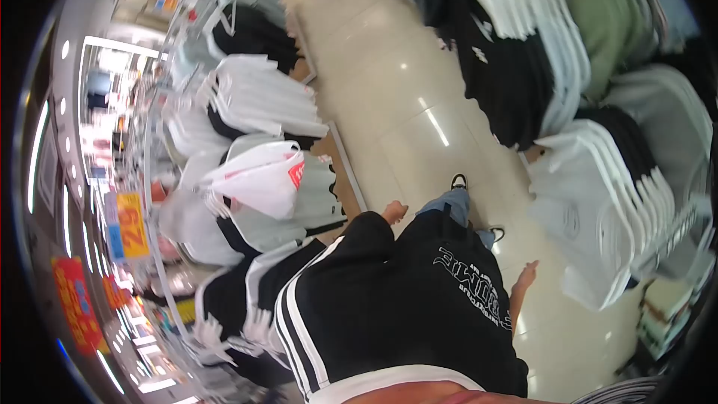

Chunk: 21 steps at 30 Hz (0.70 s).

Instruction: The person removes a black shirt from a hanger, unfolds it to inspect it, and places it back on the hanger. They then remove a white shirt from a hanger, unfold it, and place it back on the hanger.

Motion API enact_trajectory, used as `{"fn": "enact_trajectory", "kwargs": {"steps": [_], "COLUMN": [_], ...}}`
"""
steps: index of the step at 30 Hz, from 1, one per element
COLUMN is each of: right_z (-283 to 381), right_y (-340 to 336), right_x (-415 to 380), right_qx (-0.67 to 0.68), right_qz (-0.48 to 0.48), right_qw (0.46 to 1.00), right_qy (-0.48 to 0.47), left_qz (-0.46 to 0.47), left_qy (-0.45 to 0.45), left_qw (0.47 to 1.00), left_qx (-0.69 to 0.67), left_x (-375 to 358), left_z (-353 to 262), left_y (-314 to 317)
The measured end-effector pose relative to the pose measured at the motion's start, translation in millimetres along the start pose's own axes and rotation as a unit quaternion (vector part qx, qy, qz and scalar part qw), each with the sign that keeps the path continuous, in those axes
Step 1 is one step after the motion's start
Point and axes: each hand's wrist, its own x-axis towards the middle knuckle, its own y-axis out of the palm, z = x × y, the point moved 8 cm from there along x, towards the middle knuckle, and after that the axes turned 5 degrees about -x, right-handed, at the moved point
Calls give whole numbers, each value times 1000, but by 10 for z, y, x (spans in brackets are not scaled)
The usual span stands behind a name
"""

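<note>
My left hand (pixel 396 212) hangs beside my black top (pixel 404 292), its fingers curled and nothing visible in it. It is nearest to the rack of hanging clothes on the left. On the other side of my body, my right hand (pixel 529 272) hangs over the shiny floor with its fingers partly stretched out, holding nothing visible. A white plastic bag (pixel 262 179) with a red mark lies against the light shirts (pixel 262 97) on the left rack. Neither hand touches the clothes.
Black shirts (pixel 501 67) and grey shirts (pixel 580 209) hang on racks to the right. A tiled aisle floor (pixel 374 52) runs between the racks. My shoe (pixel 458 181) stands on it. A yellow price sign (pixel 131 226) is at the far left.
</note>
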Motion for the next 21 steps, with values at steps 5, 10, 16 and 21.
{"fn": "enact_trajectory", "kwargs": {"steps": [5,10,16,21], "right_z": [1030,2091,2773,3316], "right_y": [643,1428,2578,3353], "right_x": [223,496,686,163], "right_qx": [-142,-131,-254,-286], "right_qz": [89,173,309,359], "right_qw": [978,970,905,874], "right_qy": [-124,-108,-148,-160], "left_qz": [-40,-48,-158,-347], "left_qy": [37,128,199,307], "left_qw": [976,948,885,762], "left_qx": [-210,-289,-390,-451], "left_x": [61,534,483,-1062], "left_z": [-158,-821,-890,-846], "left_y": [-288,-592,-1247,-2501]}}
